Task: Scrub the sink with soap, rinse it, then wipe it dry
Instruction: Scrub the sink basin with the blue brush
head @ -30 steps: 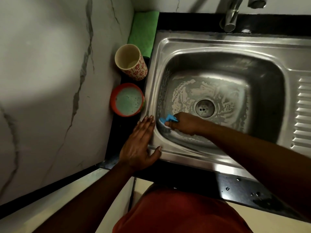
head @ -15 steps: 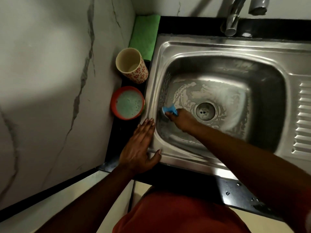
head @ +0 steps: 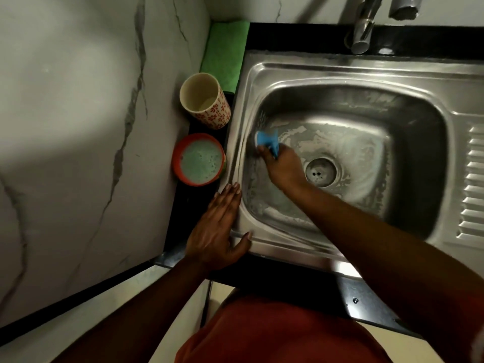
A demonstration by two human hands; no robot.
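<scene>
A stainless steel sink (head: 366, 72) fills the right half of the view, its basin floor streaked with white soap foam around the round drain (head: 320, 171). My right hand (head: 284, 163) is down in the basin and grips a blue scrub brush (head: 267, 140), which presses against the basin's left wall. My left hand (head: 218, 226) lies flat with straight fingers on the sink's front left rim. A red bowl of foamy green soapy water (head: 199, 159) stands on the black counter left of the sink.
A patterned cup (head: 205, 100) stands behind the red bowl. A folded green cloth (head: 225, 53) lies in the back left corner. The tap (head: 364, 24) hangs over the sink's back edge. A marble wall closes the left side; a ribbed drainboard (head: 474, 184) is at right.
My right hand has moved the brush from the basin's front left corner up along the left wall, away from me. My left hand has stayed on the rim.
</scene>
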